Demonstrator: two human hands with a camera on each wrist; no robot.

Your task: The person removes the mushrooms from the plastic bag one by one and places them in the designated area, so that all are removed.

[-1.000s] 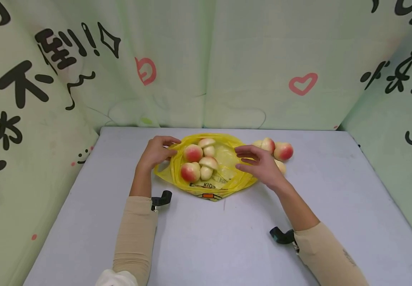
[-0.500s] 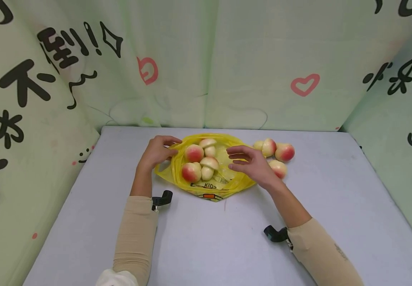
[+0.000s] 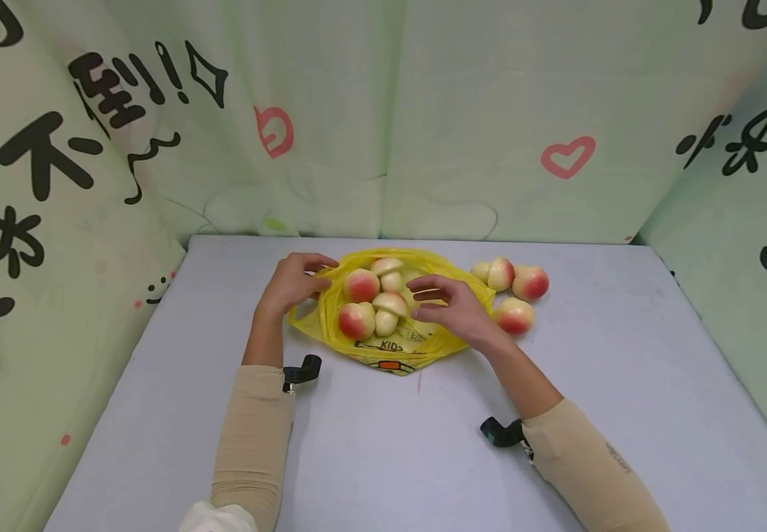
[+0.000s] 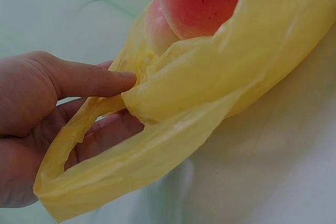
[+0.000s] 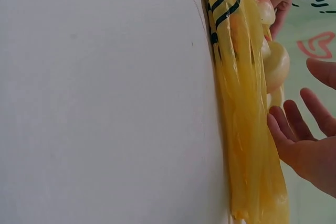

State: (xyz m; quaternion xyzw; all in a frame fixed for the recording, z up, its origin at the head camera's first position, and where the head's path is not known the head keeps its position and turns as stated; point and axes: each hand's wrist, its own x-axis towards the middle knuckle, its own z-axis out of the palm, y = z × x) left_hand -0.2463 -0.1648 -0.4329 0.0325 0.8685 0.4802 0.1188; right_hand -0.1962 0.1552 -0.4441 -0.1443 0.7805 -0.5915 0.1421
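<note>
A yellow plastic bag [image 3: 453, 336] lies spread on the table with its mouth facing up. Inside are two cream toy mushrooms, the nearer mushroom [image 3: 389, 305] just below the other, and beside them two rounded red-and-cream pieces, one being the front red piece [image 3: 355, 321]. My left hand [image 3: 292, 284] pinches the bag's left edge between thumb and fingers, a loop handle [image 4: 121, 182] hanging by the palm. Over the bag's right half hovers my right hand [image 3: 448, 304], fingers spread and holding nothing, fingertips close to the nearer mushroom.
Several more red-and-cream mushroom-like pieces lie right of the bag, among them a far-right piece [image 3: 530, 283] and a nearer piece [image 3: 514, 316]. A white table [image 3: 383, 451] extends toward me. Pale green curtains [image 3: 476, 148] enclose its back and sides.
My right hand has moved left from the bag's right edge to over its middle, uncovering more of the pieces on the right. My left hand stays at the bag's left edge.
</note>
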